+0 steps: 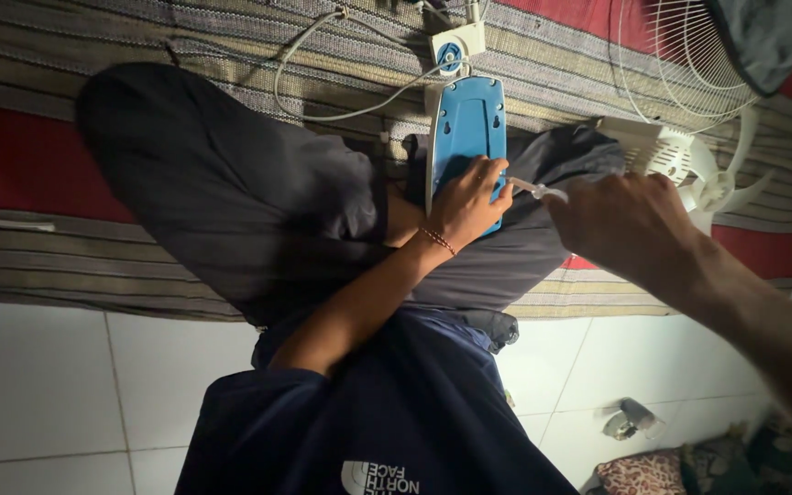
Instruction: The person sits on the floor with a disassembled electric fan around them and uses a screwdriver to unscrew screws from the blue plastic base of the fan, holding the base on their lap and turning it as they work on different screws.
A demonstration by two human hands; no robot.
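In the head view, you look down at a striped mat (66, 266) spread on the white tiled floor (38, 385). On the mat lies a dark grey garment (231, 202), and a blue and white electric iron (465, 128) stands near its far edge, close to a white wall plug (456, 46). Your left hand (469, 203) rests on the iron, and its fingers (495, 174) are curled around the handle, so the iron stays steady on the cloth. Your right hand (630, 220) is just beside it, and its fingers are closed on the white cord (538, 190), which keeps the cord lifted away from the fabric. A white fan (689, 156) stands on the mat at the right, near your right hand. At the bottom you see your dark blue shirt (396, 422).
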